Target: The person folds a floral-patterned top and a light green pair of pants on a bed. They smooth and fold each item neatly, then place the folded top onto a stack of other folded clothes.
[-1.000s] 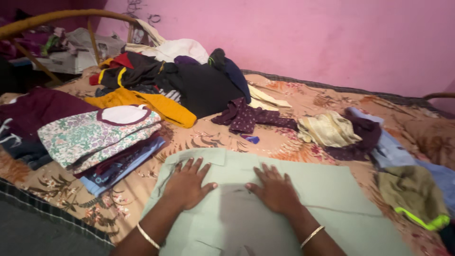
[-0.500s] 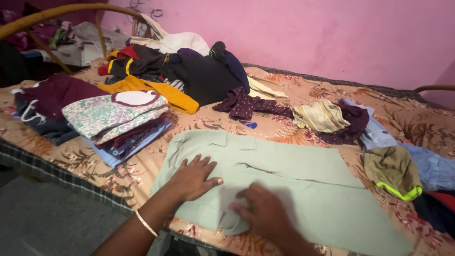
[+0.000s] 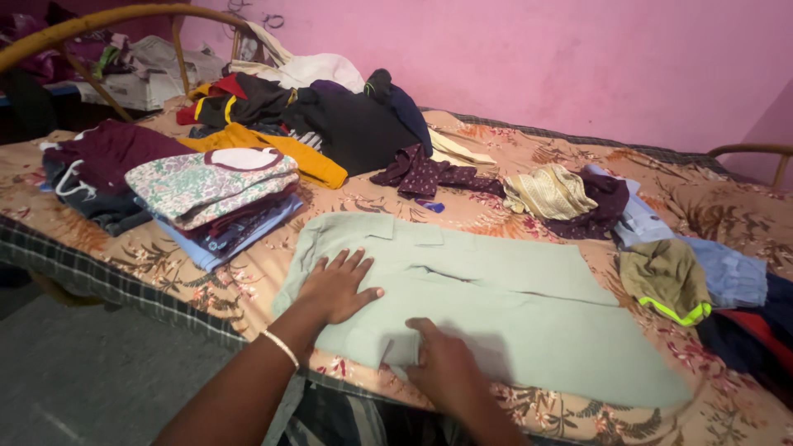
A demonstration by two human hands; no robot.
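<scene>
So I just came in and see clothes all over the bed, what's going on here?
A person is working on a pale green shirt spread flat on the bed. The left hand presses flat near the collar, while the right hand pinches the near edge of the cloth. A folded stack of clothes sits to the left, and a loose heap lies further back.
</scene>
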